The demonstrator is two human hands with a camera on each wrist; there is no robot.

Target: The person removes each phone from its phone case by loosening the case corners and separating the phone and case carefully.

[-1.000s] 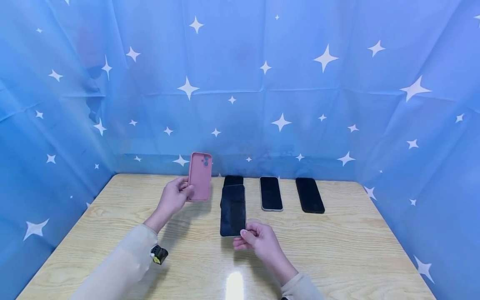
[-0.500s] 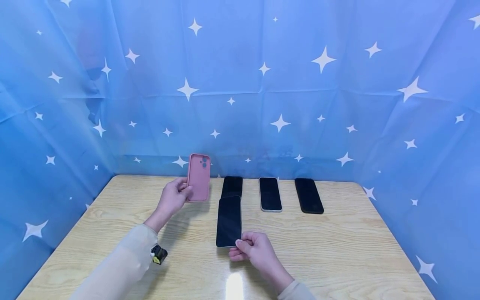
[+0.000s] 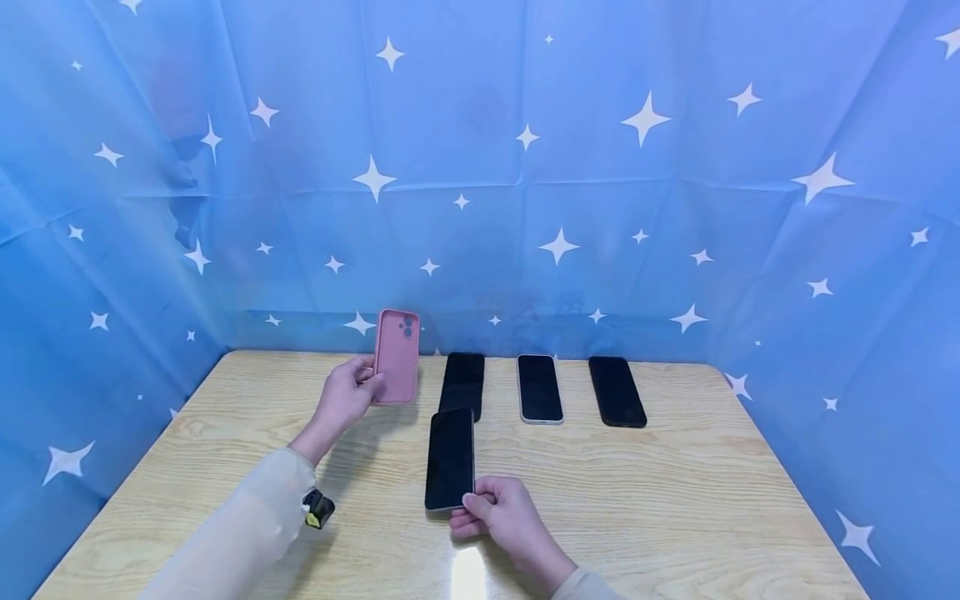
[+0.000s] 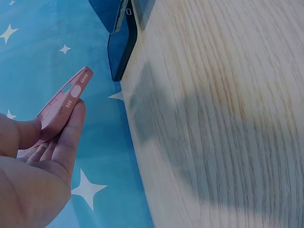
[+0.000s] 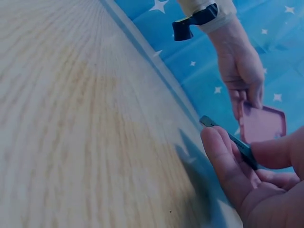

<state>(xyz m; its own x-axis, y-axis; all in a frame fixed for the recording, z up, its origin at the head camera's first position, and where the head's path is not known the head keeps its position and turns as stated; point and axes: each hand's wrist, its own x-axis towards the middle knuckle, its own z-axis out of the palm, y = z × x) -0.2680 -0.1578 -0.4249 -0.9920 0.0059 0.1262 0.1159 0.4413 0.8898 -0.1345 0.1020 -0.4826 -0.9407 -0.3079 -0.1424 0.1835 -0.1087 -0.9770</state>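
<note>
My left hand (image 3: 347, 398) holds a pink phone case (image 3: 398, 357) upright above the table, its hollow inside and camera cutout facing me. Thumb and fingers pinch the case (image 4: 64, 107) near its lower end in the left wrist view. My right hand (image 3: 506, 517) grips a dark-screened phone (image 3: 450, 458) by its lower right corner, screen toward me. In the right wrist view that phone (image 5: 240, 147) shows edge-on between thumb and fingers, above the table. Behind it, a black phone (image 3: 463, 383) lies on the table, its near end partly covered in the head view.
A phone with a light rim (image 3: 540, 388) and another black phone (image 3: 618, 392) lie to the right near the back edge of the wooden table (image 3: 675, 500). A blue star-patterned curtain (image 3: 480, 167) hangs behind and at both sides. A dark wrist camera (image 3: 318, 508) sits on the left sleeve.
My right hand has drawn the held phone toward me and slightly left, uncovering more of the black phone behind it. The left hand and pink case have stayed nearly still.
</note>
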